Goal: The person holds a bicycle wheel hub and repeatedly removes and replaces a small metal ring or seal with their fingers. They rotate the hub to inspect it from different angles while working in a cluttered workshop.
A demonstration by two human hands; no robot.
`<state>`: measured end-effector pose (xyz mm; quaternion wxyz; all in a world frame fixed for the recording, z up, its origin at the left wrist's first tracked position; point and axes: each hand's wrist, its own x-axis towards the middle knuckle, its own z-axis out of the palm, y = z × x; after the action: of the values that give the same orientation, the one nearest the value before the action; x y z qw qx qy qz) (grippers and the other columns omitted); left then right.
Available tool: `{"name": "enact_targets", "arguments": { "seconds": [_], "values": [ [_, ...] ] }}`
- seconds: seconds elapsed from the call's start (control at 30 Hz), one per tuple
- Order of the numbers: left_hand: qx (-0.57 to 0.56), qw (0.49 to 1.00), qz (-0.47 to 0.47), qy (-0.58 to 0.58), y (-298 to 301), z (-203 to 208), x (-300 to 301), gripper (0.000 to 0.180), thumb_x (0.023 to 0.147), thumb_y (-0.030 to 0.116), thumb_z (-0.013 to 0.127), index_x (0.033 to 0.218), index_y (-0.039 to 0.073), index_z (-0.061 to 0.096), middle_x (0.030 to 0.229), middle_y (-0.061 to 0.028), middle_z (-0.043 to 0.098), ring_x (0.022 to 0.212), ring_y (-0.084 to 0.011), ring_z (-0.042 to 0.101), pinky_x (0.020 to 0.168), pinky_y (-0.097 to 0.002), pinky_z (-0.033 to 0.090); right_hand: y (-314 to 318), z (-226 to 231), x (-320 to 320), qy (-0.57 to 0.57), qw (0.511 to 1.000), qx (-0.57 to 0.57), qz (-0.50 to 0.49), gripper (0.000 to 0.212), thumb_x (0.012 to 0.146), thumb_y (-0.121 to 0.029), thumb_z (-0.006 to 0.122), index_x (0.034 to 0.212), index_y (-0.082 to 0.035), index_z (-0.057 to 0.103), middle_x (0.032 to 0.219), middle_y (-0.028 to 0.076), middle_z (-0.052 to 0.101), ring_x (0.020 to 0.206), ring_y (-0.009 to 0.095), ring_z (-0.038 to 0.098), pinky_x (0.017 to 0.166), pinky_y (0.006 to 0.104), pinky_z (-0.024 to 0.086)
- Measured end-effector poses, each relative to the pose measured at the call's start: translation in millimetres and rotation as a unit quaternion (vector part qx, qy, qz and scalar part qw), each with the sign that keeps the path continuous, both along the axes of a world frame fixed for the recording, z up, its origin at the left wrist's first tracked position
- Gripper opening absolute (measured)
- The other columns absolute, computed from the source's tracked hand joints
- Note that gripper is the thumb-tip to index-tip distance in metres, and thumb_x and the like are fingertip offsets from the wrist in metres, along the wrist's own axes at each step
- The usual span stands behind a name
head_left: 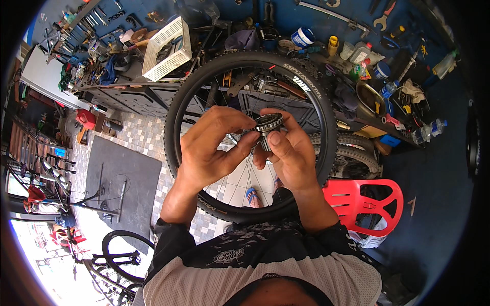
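Between my two hands is a small dark metal freehub body (pixel 269 123), with a toothed ring on top and a ribbed barrel below. My right hand (pixel 296 160) is closed around its barrel, with the thumb on the near side. From the left, the thumb and index finger of my left hand (pixel 208 150) pinch at the rim of the ring. Fingers partly hide the lower end of the part. Below both hands stands a large spoked bicycle wheel with a black knobbly tyre (pixel 171 127); my hands cover its hub area.
Along the far wall runs a cluttered workbench (pixel 148 97) with tools, bottles and a white plastic basket (pixel 166 50). A red plastic chair (pixel 365 204) stands at the right, near more wheels (pixel 357 159). A dark mat (pixel 122 173) and several bicycles are at the left.
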<state>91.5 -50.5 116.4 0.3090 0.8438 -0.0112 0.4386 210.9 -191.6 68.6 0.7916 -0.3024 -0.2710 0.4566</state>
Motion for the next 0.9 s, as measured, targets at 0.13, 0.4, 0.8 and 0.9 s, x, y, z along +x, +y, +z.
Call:
{"name": "enact_targets", "arguments": {
  "seconds": [0.13,0.4,0.8,0.9],
  "values": [
    [0.021,1.0,0.001,-0.006,0,0,1,0.027,0.076,-0.008,0.084,0.098,-0.001,0.072,0.094,-0.0121,0.072,0.085,-0.0242,0.072,0.074,-0.0332,0.058,1,-3,0,0.014,1.0,-0.003,-0.016,0.054,0.103,-0.022,0.067,0.137,0.007,0.037,0.104,0.017,0.069,0.075,0.02,0.069,0.066,0.0318,0.056],
    [0.022,1.0,-0.011,-0.009,-1,-2,2,0.027,0.075,-0.009,0.084,0.098,-0.001,0.072,0.095,-0.0109,0.072,0.087,-0.026,0.072,0.076,-0.0353,0.058,0,-1,1,0.014,0.999,-0.017,-0.026,0.056,0.102,-0.025,0.068,0.135,0.008,0.037,0.102,0.018,0.069,0.077,0.021,0.071,0.065,0.0318,0.058],
    [-0.021,0.998,-0.024,0.048,-7,-7,-2,0.029,0.076,-0.002,0.087,0.101,-0.001,0.073,0.101,-0.0115,0.072,0.092,-0.0262,0.072,0.077,-0.0354,0.058,1,-4,9,-0.042,0.998,-0.035,-0.044,0.055,0.102,-0.025,0.069,0.139,0.009,0.048,0.106,0.013,0.07,0.083,0.014,0.069,0.067,0.0295,0.059],
    [-0.131,0.987,-0.068,0.071,3,-17,-5,0.027,0.081,0.0,0.085,0.105,-0.005,0.073,0.11,-0.0148,0.072,0.1,-0.0239,0.072,0.082,-0.0333,0.06,-2,-2,10,-0.084,0.994,-0.045,-0.06,0.054,0.1,-0.018,0.072,0.142,0.007,0.049,0.108,0.011,0.07,0.084,0.013,0.068,0.069,0.029,0.059]
  ]
}}
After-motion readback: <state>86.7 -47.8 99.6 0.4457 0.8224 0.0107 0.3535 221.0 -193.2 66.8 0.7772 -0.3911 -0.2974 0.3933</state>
